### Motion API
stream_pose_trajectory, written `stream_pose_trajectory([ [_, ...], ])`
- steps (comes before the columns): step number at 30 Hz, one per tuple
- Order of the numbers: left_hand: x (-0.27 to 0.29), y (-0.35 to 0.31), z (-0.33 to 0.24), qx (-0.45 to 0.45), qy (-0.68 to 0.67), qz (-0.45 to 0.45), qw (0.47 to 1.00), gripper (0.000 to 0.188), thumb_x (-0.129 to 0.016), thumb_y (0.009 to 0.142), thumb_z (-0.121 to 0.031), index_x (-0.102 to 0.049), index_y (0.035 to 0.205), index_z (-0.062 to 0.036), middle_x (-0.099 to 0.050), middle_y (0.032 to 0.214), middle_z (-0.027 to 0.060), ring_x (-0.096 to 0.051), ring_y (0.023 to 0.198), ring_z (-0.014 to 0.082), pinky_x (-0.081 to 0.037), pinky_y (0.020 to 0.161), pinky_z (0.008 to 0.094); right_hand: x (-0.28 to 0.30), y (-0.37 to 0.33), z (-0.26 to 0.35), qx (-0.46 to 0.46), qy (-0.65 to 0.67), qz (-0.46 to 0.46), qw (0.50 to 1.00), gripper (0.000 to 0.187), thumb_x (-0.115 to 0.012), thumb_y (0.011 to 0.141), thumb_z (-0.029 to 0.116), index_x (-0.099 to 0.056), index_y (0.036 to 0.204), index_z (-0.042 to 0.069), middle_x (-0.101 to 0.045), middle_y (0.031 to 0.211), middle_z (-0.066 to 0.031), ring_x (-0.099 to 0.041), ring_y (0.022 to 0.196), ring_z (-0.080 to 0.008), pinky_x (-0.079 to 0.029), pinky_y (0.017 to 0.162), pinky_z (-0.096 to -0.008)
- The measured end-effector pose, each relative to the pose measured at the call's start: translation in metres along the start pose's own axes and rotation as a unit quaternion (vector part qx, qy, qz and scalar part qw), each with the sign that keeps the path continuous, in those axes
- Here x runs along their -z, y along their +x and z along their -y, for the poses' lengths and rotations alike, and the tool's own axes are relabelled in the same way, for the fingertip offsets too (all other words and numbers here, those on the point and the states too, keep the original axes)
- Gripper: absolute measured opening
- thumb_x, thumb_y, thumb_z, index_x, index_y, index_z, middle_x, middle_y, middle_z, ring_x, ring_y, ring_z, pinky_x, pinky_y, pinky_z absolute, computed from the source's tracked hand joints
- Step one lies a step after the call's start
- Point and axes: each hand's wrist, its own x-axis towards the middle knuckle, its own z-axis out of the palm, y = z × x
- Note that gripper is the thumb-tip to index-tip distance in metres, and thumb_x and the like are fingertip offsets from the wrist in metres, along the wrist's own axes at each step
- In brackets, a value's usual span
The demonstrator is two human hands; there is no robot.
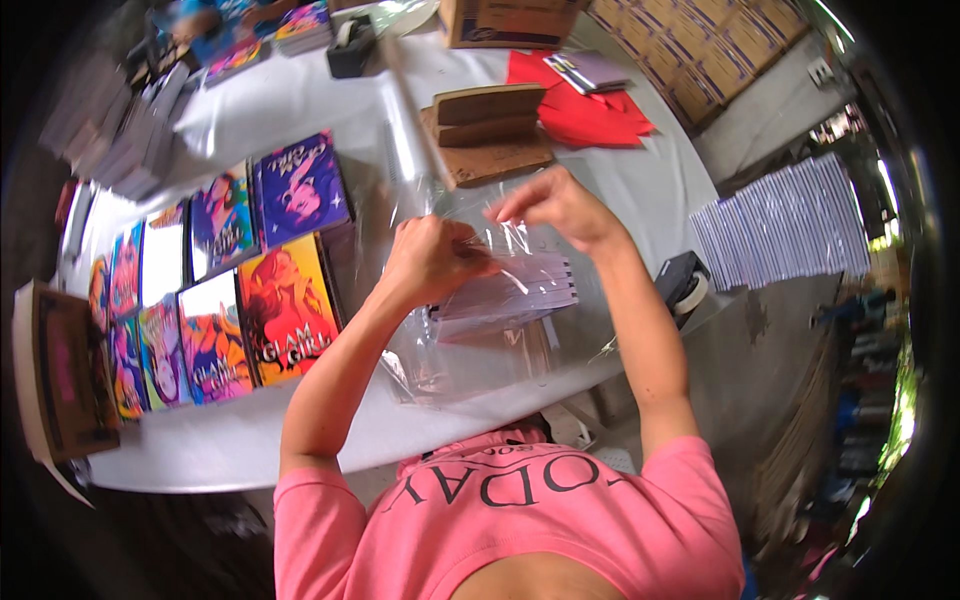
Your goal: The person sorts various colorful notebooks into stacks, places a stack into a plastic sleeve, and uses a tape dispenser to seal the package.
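In front of me a short stack of notebooks (515, 292) lies with its page edges showing, partly covered by clear plastic film (512, 243). My left hand (428, 262) is closed at the left end of the stack, its fingers curled on the film. Above the stack's far side, my right hand (562, 212) is raised with its fingers bent and pinched together at the film's upper part; slight blur softens the fingertips. More loose clear plastic (420, 375) spreads under and around the stack on the white-covered table (300, 455).
Colourful illustrated notebooks (285, 305) stand in piles at left, beside a cardboard box (60, 370). Beyond my hands are a brown board with a block (490, 125) and red sheets (590, 115). At right, a black tape dispenser (683, 280) sits near a long notebook stack (785, 225).
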Motion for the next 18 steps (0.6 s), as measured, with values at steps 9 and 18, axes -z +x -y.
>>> stream_pose_trajectory([
  [9, -0.002, 0.000, -0.005, -0.034, 0.040, -0.011, 0.999, 0.010, -0.071, 0.068, -0.019, -0.072, 0.072, -0.0096, -0.066, 0.064, 0.0079, -0.065, 0.074, 0.0226, -0.032, 0.098, 0.0444, -0.023, -0.052, 0.021, 0.078, -0.139, -0.088, 0.983, 0.044, -0.073, 0.073, 0.009, -0.061, 0.115, 0.009, -0.062, 0.112, -0.0114, -0.058, 0.102, -0.0193, -0.043, 0.093, -0.0338],
  [18, -0.018, -0.027, -0.025, -0.163, 0.059, -0.088, 0.981, 0.051, -0.076, 0.065, -0.013, -0.062, 0.114, -0.0124, -0.069, 0.095, 0.0077, -0.054, 0.113, 0.0275, -0.026, 0.104, 0.0472, -0.054, -0.069, -0.015, 0.113, -0.511, -0.236, 0.819, 0.005, -0.068, 0.075, 0.014, -0.071, 0.079, 0.013, -0.066, 0.101, -0.0008, -0.058, 0.102, -0.0145, -0.037, 0.095, -0.0488],
])
